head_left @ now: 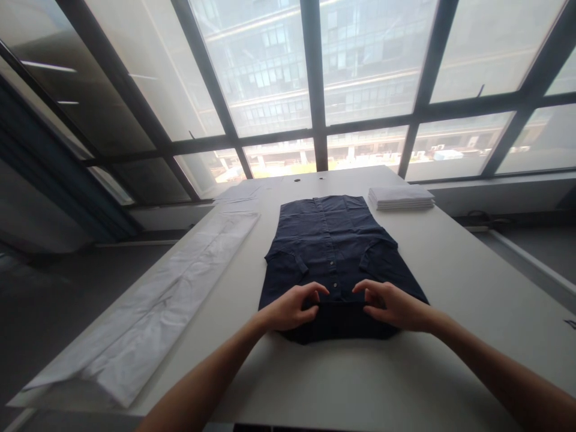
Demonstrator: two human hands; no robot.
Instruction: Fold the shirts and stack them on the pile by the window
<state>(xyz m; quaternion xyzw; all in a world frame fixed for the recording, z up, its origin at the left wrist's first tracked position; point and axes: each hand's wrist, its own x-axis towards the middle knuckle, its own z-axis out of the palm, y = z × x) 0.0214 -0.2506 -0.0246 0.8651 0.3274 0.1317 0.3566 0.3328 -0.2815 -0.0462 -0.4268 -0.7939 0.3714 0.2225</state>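
Observation:
A navy blue button-front shirt (326, 234) lies flat on the white table, its row of buttons running down the middle. Its near end is turned up into a dark folded band. At the left part of that band's edge is my left hand (292, 307), thumb and fingers curled around the cloth. My right hand (398, 306) grips the same edge further right in a similar way, index finger bent over the fabric. The shirt's underside is hidden.
A long white cloth or garment in clear wrapping (175, 300) lies along the left of the table (472, 312). A stack of folded white cloth (400, 197) sits at the far right. White sheets (238, 193) lie at the far left. Large windows (360, 66) stand behind.

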